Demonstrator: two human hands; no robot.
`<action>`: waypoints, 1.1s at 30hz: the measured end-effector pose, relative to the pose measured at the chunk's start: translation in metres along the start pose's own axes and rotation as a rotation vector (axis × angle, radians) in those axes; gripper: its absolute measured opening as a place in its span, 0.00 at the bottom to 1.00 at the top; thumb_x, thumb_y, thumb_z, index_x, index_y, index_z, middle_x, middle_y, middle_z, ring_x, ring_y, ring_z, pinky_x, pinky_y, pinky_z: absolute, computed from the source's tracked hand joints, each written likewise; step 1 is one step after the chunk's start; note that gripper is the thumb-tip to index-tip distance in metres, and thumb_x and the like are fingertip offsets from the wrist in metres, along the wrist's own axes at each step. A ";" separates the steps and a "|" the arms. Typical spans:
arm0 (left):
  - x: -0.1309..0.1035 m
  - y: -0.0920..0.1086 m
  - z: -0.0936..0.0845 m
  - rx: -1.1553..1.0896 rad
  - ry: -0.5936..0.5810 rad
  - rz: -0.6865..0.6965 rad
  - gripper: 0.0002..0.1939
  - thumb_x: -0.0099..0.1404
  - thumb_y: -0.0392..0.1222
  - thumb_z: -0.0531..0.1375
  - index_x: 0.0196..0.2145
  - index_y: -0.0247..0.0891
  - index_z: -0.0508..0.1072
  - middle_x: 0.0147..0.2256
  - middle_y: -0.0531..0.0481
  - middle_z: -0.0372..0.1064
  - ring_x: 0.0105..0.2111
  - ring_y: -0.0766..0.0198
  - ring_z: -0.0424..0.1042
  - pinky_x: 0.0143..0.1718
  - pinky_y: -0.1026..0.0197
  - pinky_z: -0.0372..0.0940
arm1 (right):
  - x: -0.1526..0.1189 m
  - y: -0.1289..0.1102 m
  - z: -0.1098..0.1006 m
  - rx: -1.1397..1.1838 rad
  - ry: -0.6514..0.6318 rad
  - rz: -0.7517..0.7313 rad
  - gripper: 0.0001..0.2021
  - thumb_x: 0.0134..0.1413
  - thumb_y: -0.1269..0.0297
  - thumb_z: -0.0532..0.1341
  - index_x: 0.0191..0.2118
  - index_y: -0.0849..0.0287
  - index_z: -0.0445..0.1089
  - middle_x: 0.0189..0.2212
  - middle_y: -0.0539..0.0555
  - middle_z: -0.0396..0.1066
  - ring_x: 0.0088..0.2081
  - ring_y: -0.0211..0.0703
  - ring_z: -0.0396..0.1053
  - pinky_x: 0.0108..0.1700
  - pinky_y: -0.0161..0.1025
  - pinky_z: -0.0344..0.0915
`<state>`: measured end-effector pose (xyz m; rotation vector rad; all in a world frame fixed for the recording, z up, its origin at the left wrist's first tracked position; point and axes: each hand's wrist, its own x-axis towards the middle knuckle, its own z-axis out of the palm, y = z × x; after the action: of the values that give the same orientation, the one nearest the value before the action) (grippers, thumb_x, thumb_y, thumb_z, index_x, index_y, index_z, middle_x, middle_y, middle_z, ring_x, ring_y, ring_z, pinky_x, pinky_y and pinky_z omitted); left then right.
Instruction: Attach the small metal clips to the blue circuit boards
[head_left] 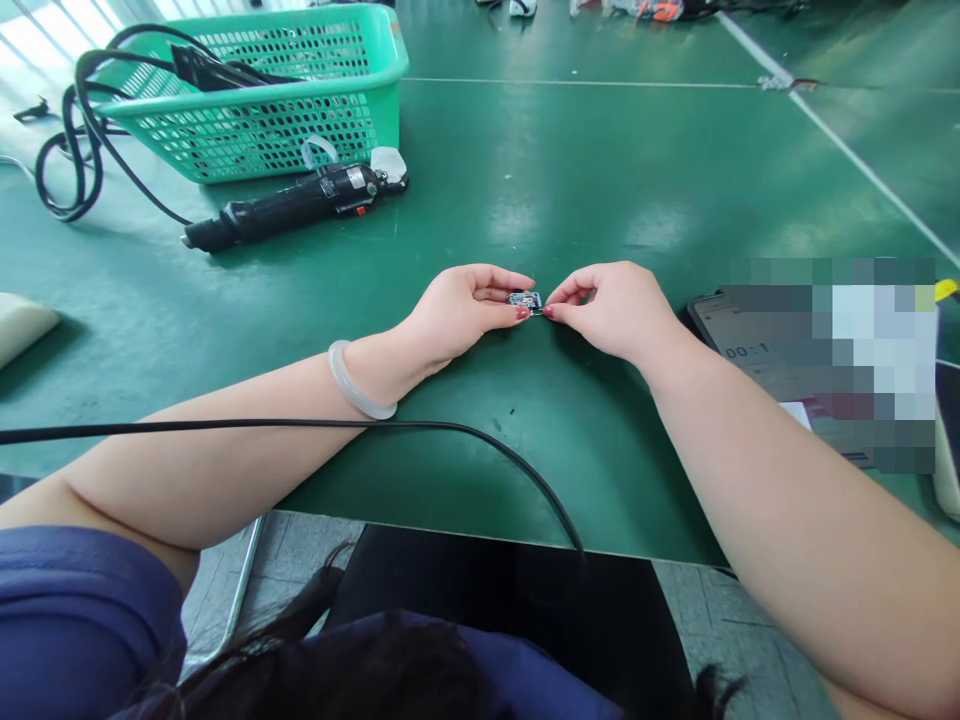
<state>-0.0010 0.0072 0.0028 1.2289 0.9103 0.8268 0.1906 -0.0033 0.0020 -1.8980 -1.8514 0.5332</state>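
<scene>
A: Your left hand [469, 310] has its grip closed on the small circuit board [524, 299]. You have it right at the tips, thumb on the near side, fingers on the far side, and most of its top face shows between them.

B: And your right hand [619, 305]?

A: Your thumb and index finger are pinched together just beside the board's right end. A thin, pale sliver [536, 313] shows between your two thumbs, too small to name. I can't tell whether your right grip has hold of it.

B: So the board sits inside your left grip and just left of your right one, over the green surface [562, 190].

A: Yes. Beyond your left hand, a black power screwdriver [300, 205] lies in front of the green basket [247, 137], well apart from the board.

B: Nearer you, a black cable [420, 425] passes across your left forearm, below your pale bangle [347, 382]. A dark-framed screen [772, 345] lies beyond your right forearm, partly blurred out.
</scene>
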 end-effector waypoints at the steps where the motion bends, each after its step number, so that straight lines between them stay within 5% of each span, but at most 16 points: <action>1: 0.000 0.000 0.000 -0.002 -0.001 0.001 0.15 0.52 0.29 0.69 0.39 0.30 0.76 0.34 0.47 0.78 0.37 0.67 0.76 0.53 0.55 0.68 | 0.000 0.000 0.000 0.000 0.002 -0.012 0.04 0.49 0.64 0.66 0.31 0.56 0.79 0.26 0.51 0.73 0.26 0.39 0.65 0.31 0.41 0.61; 11: 0.002 -0.001 0.001 0.055 0.025 -0.003 0.15 0.52 0.26 0.68 0.39 0.30 0.75 0.33 0.47 0.77 0.36 0.67 0.76 0.51 0.56 0.68 | -0.003 -0.001 0.005 -0.237 0.049 -0.266 0.07 0.55 0.69 0.61 0.32 0.56 0.78 0.34 0.54 0.73 0.35 0.45 0.68 0.35 0.42 0.60; 20: -0.001 0.002 0.002 0.085 0.035 -0.023 0.14 0.52 0.25 0.67 0.38 0.30 0.75 0.34 0.47 0.77 0.36 0.66 0.76 0.50 0.56 0.69 | -0.013 -0.007 -0.010 -0.121 0.232 -0.272 0.08 0.56 0.69 0.59 0.31 0.56 0.75 0.33 0.55 0.72 0.35 0.47 0.69 0.37 0.45 0.62; 33: 0.000 0.000 0.002 0.062 0.009 0.001 0.14 0.52 0.25 0.67 0.38 0.29 0.76 0.33 0.47 0.78 0.36 0.67 0.76 0.48 0.57 0.70 | -0.023 -0.025 0.000 -0.127 0.179 -0.351 0.09 0.57 0.69 0.57 0.31 0.56 0.75 0.34 0.55 0.72 0.36 0.45 0.69 0.37 0.43 0.62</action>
<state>0.0009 0.0065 0.0027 1.2802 0.9482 0.8108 0.1687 -0.0262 0.0152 -1.5828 -2.0733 0.1286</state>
